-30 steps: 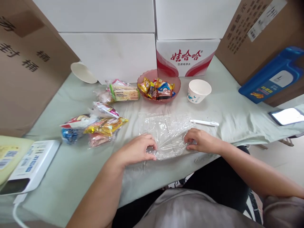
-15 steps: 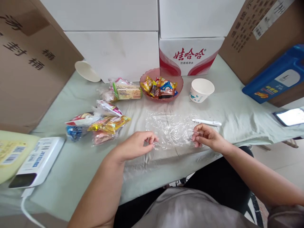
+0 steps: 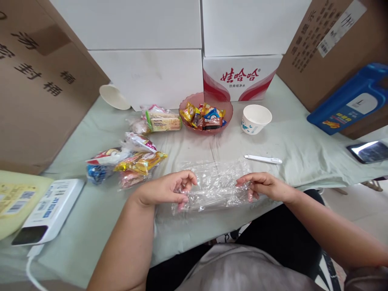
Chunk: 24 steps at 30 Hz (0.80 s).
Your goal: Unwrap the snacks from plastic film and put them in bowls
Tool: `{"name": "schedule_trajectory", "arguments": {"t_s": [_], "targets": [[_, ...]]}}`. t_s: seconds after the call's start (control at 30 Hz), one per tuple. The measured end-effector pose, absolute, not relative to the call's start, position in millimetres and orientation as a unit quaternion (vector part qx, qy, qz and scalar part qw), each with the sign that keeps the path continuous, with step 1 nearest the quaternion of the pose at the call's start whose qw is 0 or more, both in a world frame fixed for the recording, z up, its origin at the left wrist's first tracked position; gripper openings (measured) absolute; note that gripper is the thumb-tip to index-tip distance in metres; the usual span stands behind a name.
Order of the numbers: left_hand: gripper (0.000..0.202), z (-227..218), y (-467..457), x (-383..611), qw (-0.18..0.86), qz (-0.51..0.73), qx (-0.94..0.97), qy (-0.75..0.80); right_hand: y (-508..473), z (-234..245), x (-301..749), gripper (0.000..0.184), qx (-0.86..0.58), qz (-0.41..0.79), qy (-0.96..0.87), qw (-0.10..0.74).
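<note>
A crinkled clear plastic bag stretches between my two hands at the front of the cloth-covered table. My left hand grips its left edge, thumb below and fingers curled above. At the opposite edge, my right hand has its fingers bent around the film with the index finger reaching inward over it. Just beyond my right hand lies a slim white utility knife. Left of my left hand is a loose pile of wrapped snacks, including a gold packet and a red-and-white one.
A pink bowl of wrapped sweets and a white paper cup stand farther back. Boxes wall the rear. A blue bottle and a phone are at right; a white device with a cable is at left.
The plastic bag has come toward me and its near edge is lifted and folded up. My left hand has shifted slightly left and down; the right fingers now reach farther over the film.
</note>
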<state>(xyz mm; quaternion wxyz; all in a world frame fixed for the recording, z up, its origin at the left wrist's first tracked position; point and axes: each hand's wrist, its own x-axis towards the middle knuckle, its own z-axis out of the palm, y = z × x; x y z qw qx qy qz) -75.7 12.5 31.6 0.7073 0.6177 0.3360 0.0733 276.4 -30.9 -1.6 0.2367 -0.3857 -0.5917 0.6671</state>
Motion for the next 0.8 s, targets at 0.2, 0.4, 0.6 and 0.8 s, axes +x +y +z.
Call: {"name": "schedule_trajectory", "arguments": {"t_s": [0.2,0.4,0.6,0.8], "targets": [[0.034,30,18,-73,0.612,0.136,0.656,0.420,-24,0,268,0.049,-0.404,0.652,-0.576,0.283],[0.034,25,24,-68,0.566,0.214,0.621,0.497,-2,-2,251,0.036,-0.486,0.564,-0.564,0.358],[0.039,19,29,-70,0.529,0.280,0.590,0.542,23,-13,239,0.026,-0.549,0.401,-0.640,0.358],[0.025,3,34,-67,0.373,0.272,0.612,0.642,32,-28,236,0.018,-0.534,0.186,-0.757,0.328]]}}
